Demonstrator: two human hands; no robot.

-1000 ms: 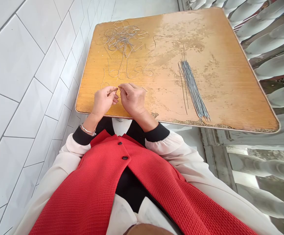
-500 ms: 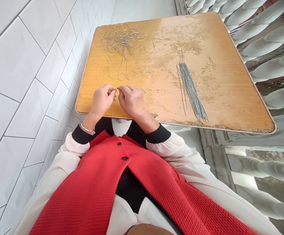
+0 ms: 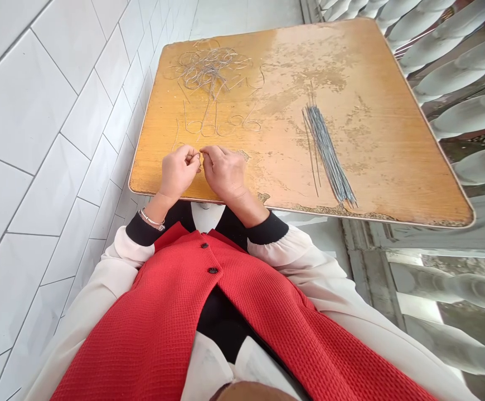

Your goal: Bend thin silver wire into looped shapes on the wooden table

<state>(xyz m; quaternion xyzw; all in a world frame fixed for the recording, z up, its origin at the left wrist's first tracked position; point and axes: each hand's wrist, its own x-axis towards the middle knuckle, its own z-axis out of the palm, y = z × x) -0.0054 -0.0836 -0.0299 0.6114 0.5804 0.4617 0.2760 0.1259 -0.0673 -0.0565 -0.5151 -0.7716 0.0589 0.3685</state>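
Thin wire [image 3: 200,153], apparently between the tips of both hands [image 3: 180,171] [image 3: 226,171]

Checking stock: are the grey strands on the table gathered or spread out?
Mostly gathered: the grey strands lie side by side in one narrow bundle, with a couple slightly apart at its left.

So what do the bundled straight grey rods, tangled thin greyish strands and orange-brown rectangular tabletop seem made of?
Grey rods: perhaps metal, dull, given the grey tone and straightness.
Tangled strands: possibly wire, faintly shiny; stray loops hold curves.
Orange-brown tabletop: wood-look, worn finish, likely over particleboard; the chipped edge exposes a speckled core.
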